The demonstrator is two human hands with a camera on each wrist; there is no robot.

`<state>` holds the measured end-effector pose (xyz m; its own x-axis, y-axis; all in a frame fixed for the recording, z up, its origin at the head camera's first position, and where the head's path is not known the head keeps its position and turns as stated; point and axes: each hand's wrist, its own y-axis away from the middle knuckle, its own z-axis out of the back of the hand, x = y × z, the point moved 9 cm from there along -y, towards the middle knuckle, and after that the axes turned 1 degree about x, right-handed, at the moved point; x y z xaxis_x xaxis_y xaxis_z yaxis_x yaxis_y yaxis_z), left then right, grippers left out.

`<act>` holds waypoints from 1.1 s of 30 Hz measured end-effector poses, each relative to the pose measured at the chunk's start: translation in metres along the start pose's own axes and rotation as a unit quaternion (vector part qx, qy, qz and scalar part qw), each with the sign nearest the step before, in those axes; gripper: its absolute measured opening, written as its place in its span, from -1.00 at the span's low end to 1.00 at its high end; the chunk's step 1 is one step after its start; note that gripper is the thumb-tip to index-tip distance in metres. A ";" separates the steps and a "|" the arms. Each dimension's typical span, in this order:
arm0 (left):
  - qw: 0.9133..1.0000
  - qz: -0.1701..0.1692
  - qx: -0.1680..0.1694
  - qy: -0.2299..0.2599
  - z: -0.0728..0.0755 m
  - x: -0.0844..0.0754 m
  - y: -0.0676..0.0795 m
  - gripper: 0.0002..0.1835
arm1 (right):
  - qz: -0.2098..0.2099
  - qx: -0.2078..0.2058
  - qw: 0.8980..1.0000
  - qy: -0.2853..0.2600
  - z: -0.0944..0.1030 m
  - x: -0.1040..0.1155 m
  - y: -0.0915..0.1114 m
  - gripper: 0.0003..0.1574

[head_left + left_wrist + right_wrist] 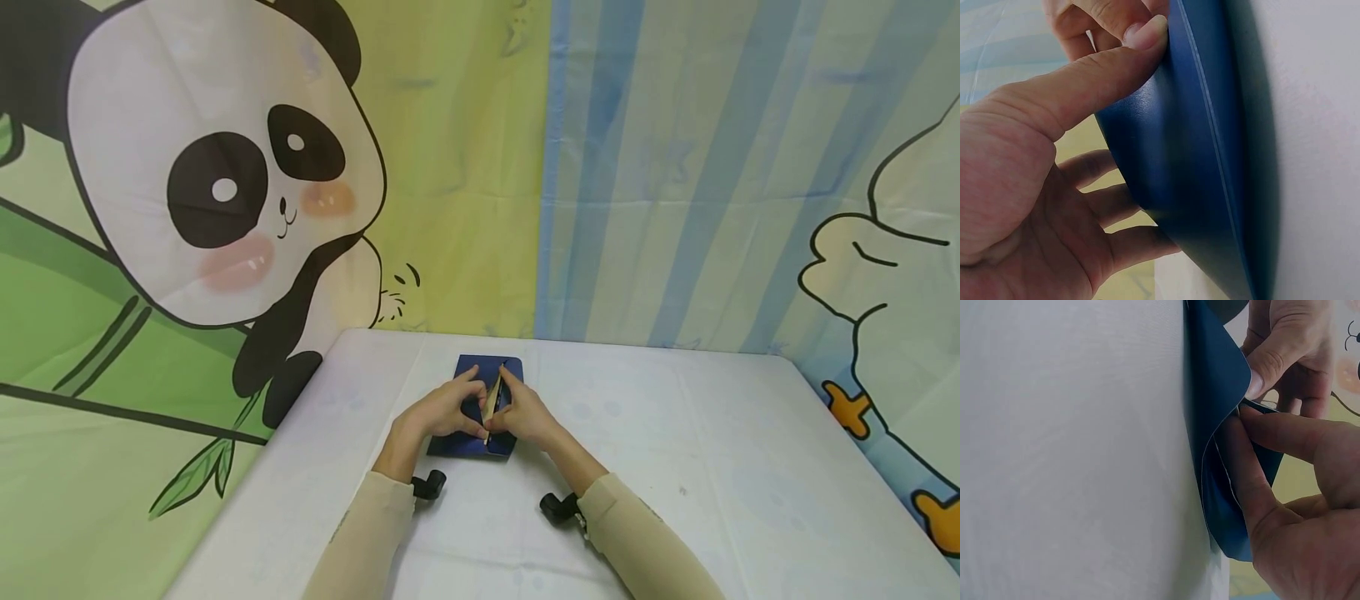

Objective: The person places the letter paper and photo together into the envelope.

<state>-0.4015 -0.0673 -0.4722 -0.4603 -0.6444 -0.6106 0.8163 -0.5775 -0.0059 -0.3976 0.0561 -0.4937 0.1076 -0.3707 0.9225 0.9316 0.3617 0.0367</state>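
A dark blue paper folder (467, 450), thin and stiff with rounded corners, is near the table's far side, its middle spread into a gap with a pale yellow strip (491, 402) showing. My left hand (446, 408) grips its left part; in the left wrist view the thumb (1110, 78) presses the glossy blue face and the other fingers reach behind the edge. Across from it, my right hand (531, 415) pinches the gap's edge. Seen from the right wrist, its fingers (1244, 469) reach between the folder's bent layers (1216, 369). What lies deeper inside is hidden.
A white cloth covers the table (675, 467). Behind it hangs a printed curtain (457, 167) with a panda and stripes. Small black wrist devices sit by both beige sleeves (367, 529).
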 end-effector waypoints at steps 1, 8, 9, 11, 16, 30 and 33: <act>1.000 -0.001 0.000 -0.001 0.000 0.000 0.000 -0.57 | 0.002 -0.004 1.000 0.003 0.000 0.000 0.000 0.47; 1.000 -0.003 0.002 -0.003 0.000 -0.003 0.001 -0.56 | 0.010 -0.010 0.999 -0.029 -0.001 0.001 0.000 0.61; 1.000 -0.003 0.002 -0.003 0.001 -0.003 0.001 -0.56 | 0.010 -0.008 0.999 -0.036 -0.001 0.001 0.000 0.63; 1.000 -0.001 0.003 -0.005 0.001 -0.003 0.001 -0.57 | 0.012 -0.007 0.999 -0.047 -0.002 0.000 -0.001 0.65; 1.000 0.002 0.002 -0.008 0.001 -0.003 0.001 -0.57 | 0.014 -0.009 0.999 -0.039 -0.003 -0.002 -0.003 0.63; 1.000 -0.004 0.002 -0.002 0.000 -0.002 0.002 -0.58 | 0.021 -0.012 1.000 -0.004 -0.004 0.001 -0.004 0.57; 1.000 -0.005 0.003 -0.002 0.001 -0.002 0.002 -0.58 | 0.025 -0.017 1.000 0.003 -0.004 0.002 -0.005 0.56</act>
<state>-0.3991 -0.0676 -0.4706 -0.4692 -0.6407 -0.6077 0.8100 -0.5864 -0.0072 -0.4004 0.0507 -0.4935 0.1557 -0.3587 0.9204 0.9363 0.3504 -0.0218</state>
